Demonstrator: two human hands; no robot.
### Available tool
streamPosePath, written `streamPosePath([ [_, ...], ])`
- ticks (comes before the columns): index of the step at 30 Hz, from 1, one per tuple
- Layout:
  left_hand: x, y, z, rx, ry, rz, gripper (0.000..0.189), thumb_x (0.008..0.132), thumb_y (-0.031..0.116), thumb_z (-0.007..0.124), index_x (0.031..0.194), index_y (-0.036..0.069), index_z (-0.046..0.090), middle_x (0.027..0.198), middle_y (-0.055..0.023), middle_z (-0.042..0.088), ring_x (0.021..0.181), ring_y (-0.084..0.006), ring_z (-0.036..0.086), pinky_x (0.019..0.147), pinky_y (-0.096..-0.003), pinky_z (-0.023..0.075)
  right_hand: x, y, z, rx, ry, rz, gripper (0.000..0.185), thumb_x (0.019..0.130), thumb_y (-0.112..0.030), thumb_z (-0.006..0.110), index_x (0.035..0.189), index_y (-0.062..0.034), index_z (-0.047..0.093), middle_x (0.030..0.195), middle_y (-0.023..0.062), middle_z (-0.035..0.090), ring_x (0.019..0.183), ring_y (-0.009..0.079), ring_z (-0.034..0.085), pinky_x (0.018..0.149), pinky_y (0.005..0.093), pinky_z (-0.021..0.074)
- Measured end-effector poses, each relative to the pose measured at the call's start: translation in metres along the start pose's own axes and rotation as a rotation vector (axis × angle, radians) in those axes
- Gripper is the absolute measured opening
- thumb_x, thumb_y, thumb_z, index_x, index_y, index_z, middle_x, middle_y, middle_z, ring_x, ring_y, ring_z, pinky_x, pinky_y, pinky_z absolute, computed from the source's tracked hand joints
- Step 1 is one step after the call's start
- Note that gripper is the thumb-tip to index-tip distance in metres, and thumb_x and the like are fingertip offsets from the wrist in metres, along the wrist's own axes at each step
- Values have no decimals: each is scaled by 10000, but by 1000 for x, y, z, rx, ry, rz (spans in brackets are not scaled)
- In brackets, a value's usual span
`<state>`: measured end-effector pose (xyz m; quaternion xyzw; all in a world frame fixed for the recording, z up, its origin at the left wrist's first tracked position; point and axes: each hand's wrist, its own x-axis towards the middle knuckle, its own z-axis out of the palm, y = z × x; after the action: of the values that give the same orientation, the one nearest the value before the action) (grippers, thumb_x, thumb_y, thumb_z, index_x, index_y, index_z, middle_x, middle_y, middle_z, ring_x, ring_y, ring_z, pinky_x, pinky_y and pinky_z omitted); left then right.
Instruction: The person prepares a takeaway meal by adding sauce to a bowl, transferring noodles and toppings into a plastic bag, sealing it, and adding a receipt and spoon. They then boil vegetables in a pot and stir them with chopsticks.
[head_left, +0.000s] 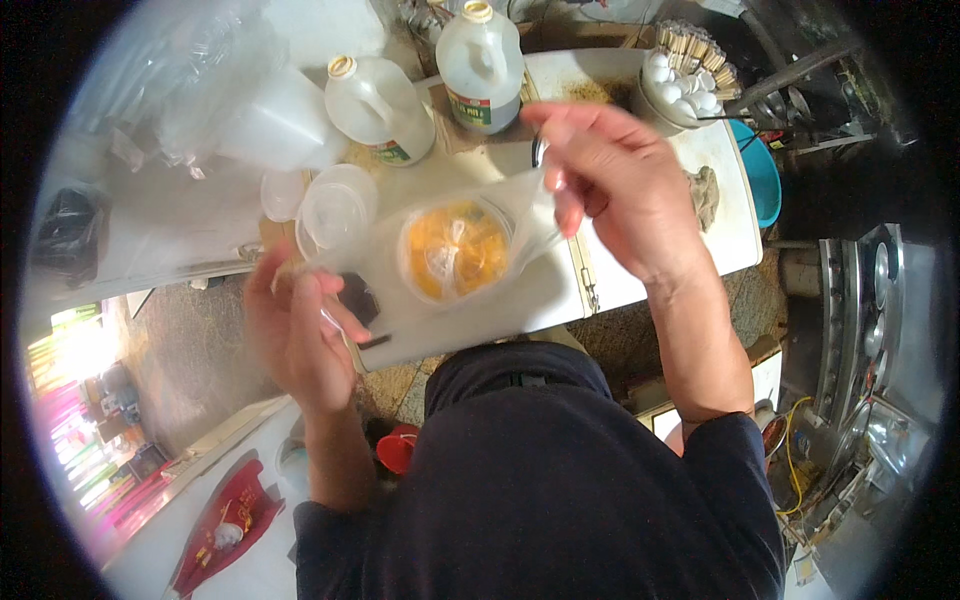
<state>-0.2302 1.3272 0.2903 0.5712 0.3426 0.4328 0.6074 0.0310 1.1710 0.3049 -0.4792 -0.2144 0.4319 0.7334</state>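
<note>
Between my two hands a translucent plastic bag (375, 247) is stretched out, with a round lidded container of orange-yellow food (457, 251) seen through it. My left hand (307, 322) grips the bag's edge at the lower left. At the upper right, my right hand (607, 172) pinches the bag's other side; both hands are slightly blurred. Under the bag lies a white table (540, 307), and a dark object (358, 297) shows beside my left fingers. Clear plastic lids or tubs (337, 206) stand left of the container.
Two plastic jugs (379, 109) with handles stand at the back. A pot of white spoons (679, 97) and bundled sticks (690, 49) sit at the back right, near a crumpled cloth (703, 199). Plastic bags (180, 82) fill the upper left. A teal basin (757, 172) is beyond the table's right edge.
</note>
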Motion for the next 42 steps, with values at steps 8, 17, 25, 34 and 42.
streamPosePath([
  [8, -12, 17, -2, 185, -25, -165, 456, 1022, 177, 573, 1432, -16, 527, 887, -82, 673, 680, -145, 634, 609, -262, 518, 76, -24, -52, -691, 159, -246, 211, 991, -140, 738, 1134, 14, 758, 945, 37, 747, 813, 100, 673, 714, 261, 549],
  [17, 49, 42, 7, 728, 51, 133, 340, 966, -15, 589, 1300, -27, 655, 931, -80, 676, 785, -140, 647, 711, -277, 544, 336, -34, -148, -1479, 419, -687, 250, 900, -282, 710, 1014, -76, 793, 998, 168, 711, 929, 394, 691, 839, 482, 556],
  [25, 168, 41, 161, 795, -369, 295, 210, 1031, 73, 616, 1219, -3, 671, 989, -60, 677, 804, -99, 648, 632, -221, 518, 327, -69, -162, -573, 613, -841, 134, 929, -157, 702, 903, -30, 736, 891, 90, 675, 800, 243, 672, 768, 359, 553],
  [34, 287, -64, 415, 855, -724, 510, 281, 999, 150, 661, 1239, 6, 681, 1105, -148, 738, 996, -250, 708, 896, -347, 544, 169, -87, -222, 493, 632, -353, 300, 1078, -278, 436, 1175, -14, 540, 1021, 162, 686, 722, 259, 671, 666, 438, 589],
  [42, 333, -118, 517, 1060, -459, 477, 423, 975, 380, 676, 1177, 14, 739, 1023, -171, 758, 993, -301, 723, 898, -432, 534, 112, -56, -257, 528, 584, -278, 224, 1085, -230, 466, 1174, -42, 550, 945, 158, 668, 572, 225, 604, 503, 352, 506],
])
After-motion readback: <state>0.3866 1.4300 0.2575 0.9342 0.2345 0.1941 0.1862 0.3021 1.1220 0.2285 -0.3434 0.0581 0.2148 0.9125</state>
